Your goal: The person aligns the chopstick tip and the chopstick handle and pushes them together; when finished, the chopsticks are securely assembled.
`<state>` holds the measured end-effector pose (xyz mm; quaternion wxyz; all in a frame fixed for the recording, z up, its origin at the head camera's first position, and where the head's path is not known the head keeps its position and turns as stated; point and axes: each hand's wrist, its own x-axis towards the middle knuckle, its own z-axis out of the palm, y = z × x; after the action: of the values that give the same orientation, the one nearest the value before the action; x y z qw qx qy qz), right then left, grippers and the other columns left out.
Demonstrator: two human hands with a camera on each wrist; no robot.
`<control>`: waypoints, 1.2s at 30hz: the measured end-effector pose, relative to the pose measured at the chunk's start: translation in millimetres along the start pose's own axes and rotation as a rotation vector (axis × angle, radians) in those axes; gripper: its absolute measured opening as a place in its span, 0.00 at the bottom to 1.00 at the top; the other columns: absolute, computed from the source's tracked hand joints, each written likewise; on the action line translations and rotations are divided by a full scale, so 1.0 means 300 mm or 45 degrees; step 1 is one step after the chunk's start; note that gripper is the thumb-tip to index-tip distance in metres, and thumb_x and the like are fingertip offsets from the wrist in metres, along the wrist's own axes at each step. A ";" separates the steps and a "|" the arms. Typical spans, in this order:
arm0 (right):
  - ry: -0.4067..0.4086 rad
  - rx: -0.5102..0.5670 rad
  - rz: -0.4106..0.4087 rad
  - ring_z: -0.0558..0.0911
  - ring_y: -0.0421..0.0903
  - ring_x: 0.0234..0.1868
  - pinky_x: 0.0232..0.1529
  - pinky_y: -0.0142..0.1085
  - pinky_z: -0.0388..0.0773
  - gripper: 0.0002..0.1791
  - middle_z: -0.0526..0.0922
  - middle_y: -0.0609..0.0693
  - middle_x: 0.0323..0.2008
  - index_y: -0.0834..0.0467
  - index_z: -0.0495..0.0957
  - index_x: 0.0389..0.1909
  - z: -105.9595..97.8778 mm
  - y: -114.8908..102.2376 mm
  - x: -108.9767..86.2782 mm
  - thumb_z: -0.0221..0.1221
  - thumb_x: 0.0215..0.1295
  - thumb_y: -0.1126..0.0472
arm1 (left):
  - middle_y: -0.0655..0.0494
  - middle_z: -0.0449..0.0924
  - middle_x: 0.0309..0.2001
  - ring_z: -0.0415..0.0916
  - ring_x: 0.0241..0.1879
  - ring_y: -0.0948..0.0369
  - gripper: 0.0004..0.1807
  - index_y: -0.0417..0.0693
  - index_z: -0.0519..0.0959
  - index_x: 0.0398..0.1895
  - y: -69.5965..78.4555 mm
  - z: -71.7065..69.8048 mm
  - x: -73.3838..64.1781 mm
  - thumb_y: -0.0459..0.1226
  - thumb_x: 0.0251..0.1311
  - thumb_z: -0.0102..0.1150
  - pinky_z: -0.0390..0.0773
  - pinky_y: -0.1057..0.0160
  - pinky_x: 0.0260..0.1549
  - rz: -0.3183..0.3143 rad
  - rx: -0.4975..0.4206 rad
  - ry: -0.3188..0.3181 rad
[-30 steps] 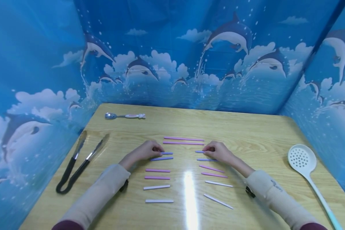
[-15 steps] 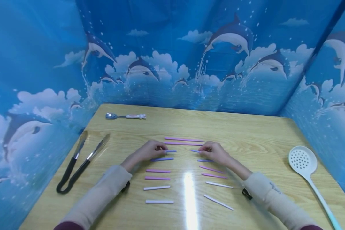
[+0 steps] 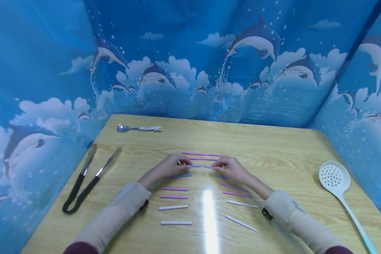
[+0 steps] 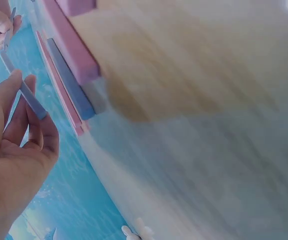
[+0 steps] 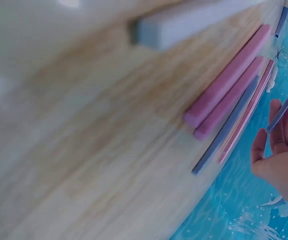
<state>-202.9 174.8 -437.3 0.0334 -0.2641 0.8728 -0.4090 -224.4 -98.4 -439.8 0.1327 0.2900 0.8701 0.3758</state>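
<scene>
My left hand [image 3: 173, 165] pinches a short blue stick [image 3: 195, 165] between thumb and fingers; the left wrist view shows this blue stick [image 4: 33, 101] slanting across the fingertips. Opposite it, my right hand [image 3: 233, 169] pinches a second blue stick [image 3: 207, 167], square-edged in the right wrist view. The inner ends of both sticks point at each other and lie very close together. Just behind them are two long pink sticks [image 3: 201, 153], partly covered by the hands. Under each hand another blue stick [image 3: 181, 175] lies on the table, partly hidden on the right side.
Nearer the front, pink sticks [image 3: 174, 197] and white sticks [image 3: 176, 222] lie in a left and a right column on the wooden table [image 3: 273, 141]. Black-handled tongs [image 3: 89, 187] rest at left, a spoon [image 3: 139, 128] at back left, a white skimmer [image 3: 338, 183] at right.
Both hands have moved inward with their blue sticks, so the wide gap between the stick ends has narrowed to almost nothing. The other sticks and the utensils stay in place.
</scene>
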 end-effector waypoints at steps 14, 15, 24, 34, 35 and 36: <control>0.020 -0.017 -0.004 0.78 0.38 0.32 0.39 0.33 0.79 0.04 0.81 0.48 0.29 0.63 0.83 0.34 0.000 -0.008 0.001 0.62 0.60 0.66 | 0.52 0.84 0.38 0.77 0.36 0.64 0.10 0.40 0.82 0.44 0.007 0.005 0.011 0.35 0.62 0.59 0.77 0.71 0.37 0.046 0.004 0.009; 0.028 -0.017 -0.016 0.78 0.39 0.31 0.37 0.32 0.78 0.04 0.81 0.49 0.29 0.63 0.83 0.34 0.000 -0.009 0.001 0.63 0.60 0.66 | 0.52 0.84 0.38 0.77 0.35 0.64 0.10 0.40 0.82 0.44 0.007 0.006 0.011 0.35 0.62 0.59 0.77 0.71 0.36 0.044 0.005 0.012; 0.081 -0.014 -0.036 0.75 0.37 0.29 0.30 0.28 0.76 0.05 0.81 0.52 0.30 0.65 0.83 0.35 0.010 -0.023 0.013 0.63 0.59 0.67 | 0.48 0.84 0.41 0.79 0.40 0.59 0.10 0.39 0.82 0.44 0.014 0.012 0.014 0.33 0.62 0.59 0.79 0.68 0.41 0.064 -0.010 0.063; 0.094 -0.025 -0.035 0.72 0.36 0.28 0.29 0.27 0.74 0.06 0.80 0.50 0.31 0.65 0.83 0.36 0.020 -0.020 0.009 0.62 0.60 0.66 | 0.45 0.83 0.45 0.80 0.37 0.60 0.13 0.39 0.81 0.47 0.008 0.019 0.014 0.37 0.64 0.57 0.80 0.67 0.39 0.028 0.033 0.080; 0.097 -0.024 -0.036 0.72 0.36 0.28 0.29 0.27 0.74 0.06 0.79 0.50 0.31 0.65 0.83 0.36 0.021 -0.019 0.009 0.62 0.60 0.66 | 0.45 0.84 0.44 0.79 0.34 0.62 0.13 0.39 0.82 0.47 0.009 0.019 0.013 0.37 0.64 0.57 0.79 0.69 0.35 0.029 0.023 0.082; 0.101 -0.024 -0.039 0.72 0.36 0.29 0.29 0.27 0.74 0.07 0.80 0.50 0.31 0.65 0.83 0.36 0.021 -0.019 0.010 0.62 0.60 0.66 | 0.45 0.84 0.43 0.78 0.31 0.64 0.13 0.39 0.82 0.47 0.009 0.019 0.013 0.37 0.64 0.57 0.78 0.70 0.33 0.032 0.016 0.084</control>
<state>-201.2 166.0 -436.9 -0.0101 -0.2613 0.8731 -0.4115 -223.8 -91.4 -441.6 0.0975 0.2891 0.8726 0.3813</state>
